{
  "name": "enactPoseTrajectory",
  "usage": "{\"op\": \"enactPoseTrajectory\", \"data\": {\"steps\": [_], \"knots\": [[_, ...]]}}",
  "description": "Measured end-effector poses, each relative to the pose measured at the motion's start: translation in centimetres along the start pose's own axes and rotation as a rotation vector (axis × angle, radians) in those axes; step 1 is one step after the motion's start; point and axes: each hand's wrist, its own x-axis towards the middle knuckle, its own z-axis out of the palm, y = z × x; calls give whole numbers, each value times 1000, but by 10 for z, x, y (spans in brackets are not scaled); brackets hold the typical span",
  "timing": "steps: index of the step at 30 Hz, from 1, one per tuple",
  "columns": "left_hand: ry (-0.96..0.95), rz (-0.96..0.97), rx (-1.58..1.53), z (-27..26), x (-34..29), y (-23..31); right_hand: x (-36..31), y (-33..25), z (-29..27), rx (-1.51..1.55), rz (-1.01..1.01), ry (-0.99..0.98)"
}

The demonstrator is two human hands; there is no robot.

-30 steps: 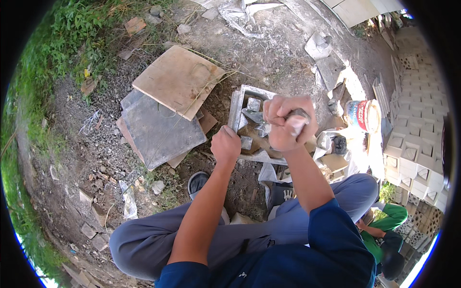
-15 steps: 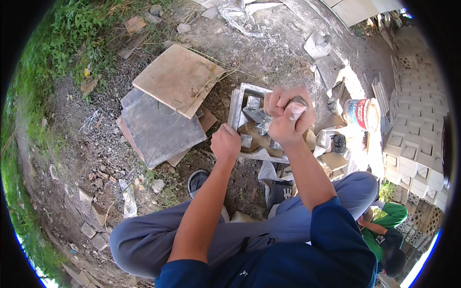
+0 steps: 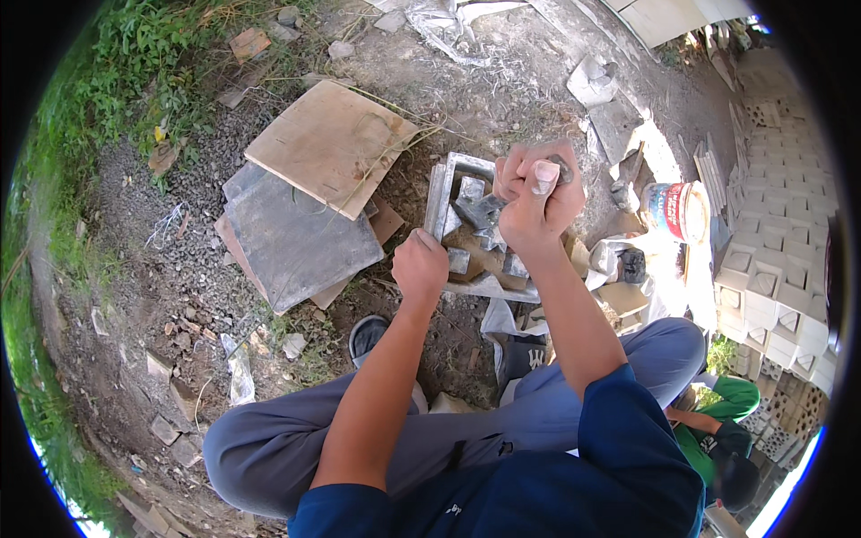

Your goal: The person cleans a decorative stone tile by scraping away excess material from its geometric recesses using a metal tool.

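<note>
On the ground in front of me stands a square pale-grey mould frame (image 3: 489, 289), dusty, with raised metal blocks and a star-shaped centre piece (image 3: 484, 215) inside. My left hand (image 3: 420, 266) is closed at the frame's left side, its fingers curled against the rim. Above the right part of the frame, my right hand (image 3: 543, 199) makes a fist around a dark grey object (image 3: 563, 169). Only that object's rounded end shows beside the thumb, so its kind cannot be told. The fist hides the frame's far right corner.
Left of the frame lie a wooden board (image 3: 332, 143) and a grey slab (image 3: 305, 238), stacked. To the right stand a paint bucket (image 3: 677, 212) and a dark lump (image 3: 632, 265) on white sacking. Pale blocks (image 3: 771, 224) are stacked far right; a person in green (image 3: 717, 430) sits nearby.
My right fist has shifted slightly and turned a little, showing more of the dark end. My left hand remains at the frame's left side.
</note>
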Motion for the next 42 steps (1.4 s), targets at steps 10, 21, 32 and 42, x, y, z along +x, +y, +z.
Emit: {"op": "enactPoseTrajectory", "data": {"steps": [10,21,32,42], "knots": [[13,-23,18,-4,8,7,-1,-9,-2,130,-126,22],[-8,1,3,0,0,5,1,6,-7,41,-19,64],[18,10,39,-1,4,-1,-2,-1,12,-194,35,169],[-26,-49,-6,-1,2,2,-4,6,7,-156,-47,164]]}}
